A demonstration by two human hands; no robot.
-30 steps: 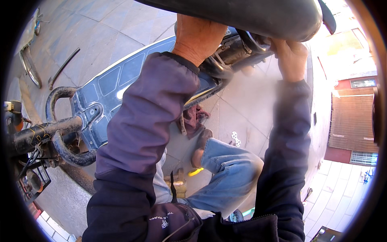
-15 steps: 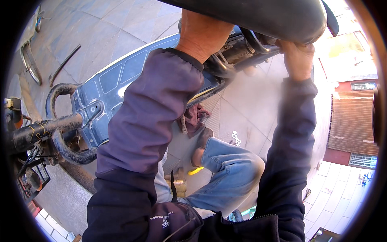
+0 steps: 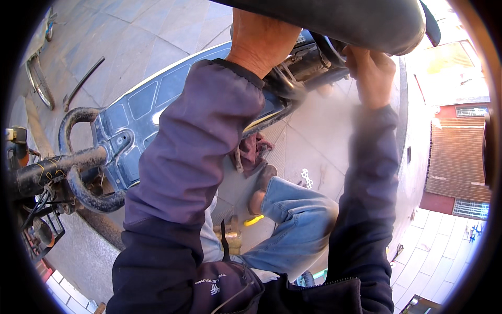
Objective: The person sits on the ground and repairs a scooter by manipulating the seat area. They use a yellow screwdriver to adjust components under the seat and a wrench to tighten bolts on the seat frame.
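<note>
Head view: my left hand (image 3: 261, 39) grips the bike's metal frame part (image 3: 306, 63) under the black seat (image 3: 355, 21); my right hand (image 3: 374, 73), fingers curled, works at its 3 o'clock end. I judge steady bracing with the left matters. What the right pinches, I cannot tell.

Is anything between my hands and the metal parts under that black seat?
Nothing visible. The left hand already rests on the metal parts under the black seat, and the right hand is up against them too.
</note>
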